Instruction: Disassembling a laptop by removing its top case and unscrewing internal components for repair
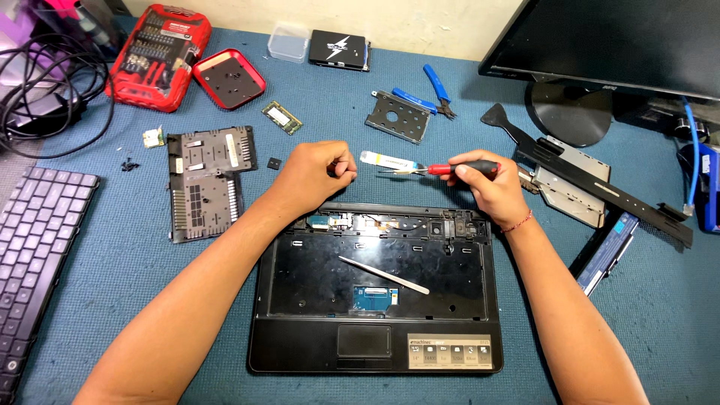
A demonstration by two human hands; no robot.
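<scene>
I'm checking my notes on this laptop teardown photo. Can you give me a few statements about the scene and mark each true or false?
1. The right hand holds a red-and-black-handled screwdriver. True.
2. The left hand is a closed fist above the black laptop base. True.
3. The loose grey keyboard sits on the right edge of the blue mat. False: it lies at the left edge.
4. A thin white plastic pry stick lies inside the opened laptop. True.
5. The blue-handled pliers are in the left hand. False: they lie on the blue mat, far from both hands.
</scene>
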